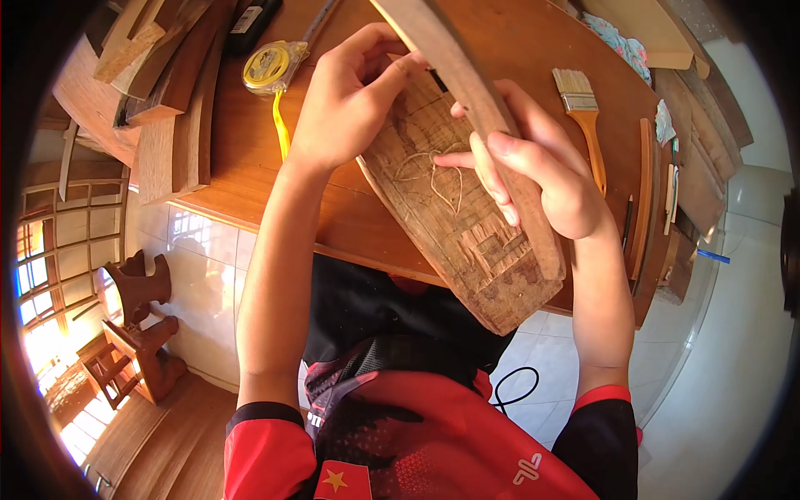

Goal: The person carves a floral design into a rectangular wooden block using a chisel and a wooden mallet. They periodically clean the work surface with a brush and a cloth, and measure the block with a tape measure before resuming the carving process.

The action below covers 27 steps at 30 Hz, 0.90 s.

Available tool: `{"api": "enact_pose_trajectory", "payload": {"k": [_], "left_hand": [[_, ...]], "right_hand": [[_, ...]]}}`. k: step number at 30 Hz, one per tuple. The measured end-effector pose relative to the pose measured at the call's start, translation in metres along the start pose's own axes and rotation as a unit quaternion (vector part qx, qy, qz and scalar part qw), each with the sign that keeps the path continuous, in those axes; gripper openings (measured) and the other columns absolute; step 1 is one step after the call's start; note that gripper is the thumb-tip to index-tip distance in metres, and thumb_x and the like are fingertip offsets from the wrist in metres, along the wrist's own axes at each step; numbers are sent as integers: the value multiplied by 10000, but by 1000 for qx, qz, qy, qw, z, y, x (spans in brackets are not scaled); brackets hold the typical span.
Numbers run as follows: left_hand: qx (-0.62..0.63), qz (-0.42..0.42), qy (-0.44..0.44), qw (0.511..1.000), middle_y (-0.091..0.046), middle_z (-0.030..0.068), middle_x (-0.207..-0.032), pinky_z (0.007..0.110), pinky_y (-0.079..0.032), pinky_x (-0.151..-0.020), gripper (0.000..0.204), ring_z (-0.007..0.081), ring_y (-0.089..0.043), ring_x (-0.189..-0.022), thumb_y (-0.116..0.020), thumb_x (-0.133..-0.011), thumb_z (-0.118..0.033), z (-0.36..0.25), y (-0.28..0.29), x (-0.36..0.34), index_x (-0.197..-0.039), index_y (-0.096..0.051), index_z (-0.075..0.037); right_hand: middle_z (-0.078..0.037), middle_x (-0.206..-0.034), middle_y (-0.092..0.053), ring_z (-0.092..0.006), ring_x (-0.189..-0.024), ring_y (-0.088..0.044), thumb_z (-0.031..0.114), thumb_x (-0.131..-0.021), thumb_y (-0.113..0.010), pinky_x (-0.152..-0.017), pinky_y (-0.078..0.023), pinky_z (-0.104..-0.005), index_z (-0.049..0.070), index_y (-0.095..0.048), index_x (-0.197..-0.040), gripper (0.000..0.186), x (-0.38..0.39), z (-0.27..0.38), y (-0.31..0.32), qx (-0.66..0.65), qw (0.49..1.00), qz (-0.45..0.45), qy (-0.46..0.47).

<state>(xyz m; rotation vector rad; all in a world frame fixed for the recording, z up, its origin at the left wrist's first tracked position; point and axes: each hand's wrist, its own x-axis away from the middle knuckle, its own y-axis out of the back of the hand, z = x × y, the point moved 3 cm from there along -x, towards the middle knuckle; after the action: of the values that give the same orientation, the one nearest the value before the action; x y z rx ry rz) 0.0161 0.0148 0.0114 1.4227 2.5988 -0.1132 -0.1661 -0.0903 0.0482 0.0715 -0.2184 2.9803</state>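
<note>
Both my hands hold up a rough wooden board (479,204) with a flower-like outline and a chiselled patch near its lower end. A smooth, slightly curved wooden strip (533,208) runs along its right side; whether the two are joined I cannot tell. My left hand (354,96) is closed at the upper left of the board, its thumb by the strip's upper part and its other fingertips partly hidden. My right hand (542,167) wraps round the strip from the right, thumb on its outer face, with one finger stretched to the centre of the flower.
On the brown wooden table (367,225) lie a yellow tape measure (275,67), partly pulled out, and a flat paintbrush (581,108). Stacked wood pieces (171,100) occupy the left side. A pencil (627,218) and more boards (696,150) are at the right. Carved wooden furniture (137,350) stands lower left.
</note>
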Motion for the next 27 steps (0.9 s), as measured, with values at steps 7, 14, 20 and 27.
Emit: {"api": "enact_pose_trajectory", "payload": {"k": [7, 14, 20, 27], "left_hand": [[30, -13, -16, 999, -752, 89, -977, 263, -533, -783, 253, 102, -681, -899, -688, -983, -143, 3, 0, 1, -1149, -676, 48], [-26, -21, -2, 999, -743, 57, -913, 252, -505, -695, 283, 75, -648, -806, -708, -975, -197, 3, 1, 0, -1141, -693, 32], [-10, -23, -11, 1000, -739, 50, -898, 252, -500, -686, 288, 72, -645, -789, -714, -973, -203, 4, -1, 0, -1143, -693, 29], [-65, -17, 3, 998, -740, 62, -1028, 233, -511, -753, 371, 63, -643, -872, -682, -988, -123, -2, -5, 1, -1320, -615, 31]], "right_hand": [[-4, -740, -506, -89, -610, -532, 265, -1053, -532, -938, -589, -422, -40, -446, -1349, 433, 7, 2, -5, 1, 999, -22, -48], [-28, -770, -522, -88, -619, -527, 242, -1049, -512, -881, -593, -395, -48, -448, -1344, 419, 9, -11, -1, 16, 999, -38, 26], [-24, -741, -531, -91, -604, -520, 241, -1040, -510, -728, -528, -279, -43, -470, -1318, 400, 10, -11, -2, 1, 999, -26, 22], [-29, -714, -526, -97, -574, -521, 237, -1025, -515, -615, -628, -357, -52, -466, -1350, 438, 16, -10, 13, -69, 996, -35, 44]]}}
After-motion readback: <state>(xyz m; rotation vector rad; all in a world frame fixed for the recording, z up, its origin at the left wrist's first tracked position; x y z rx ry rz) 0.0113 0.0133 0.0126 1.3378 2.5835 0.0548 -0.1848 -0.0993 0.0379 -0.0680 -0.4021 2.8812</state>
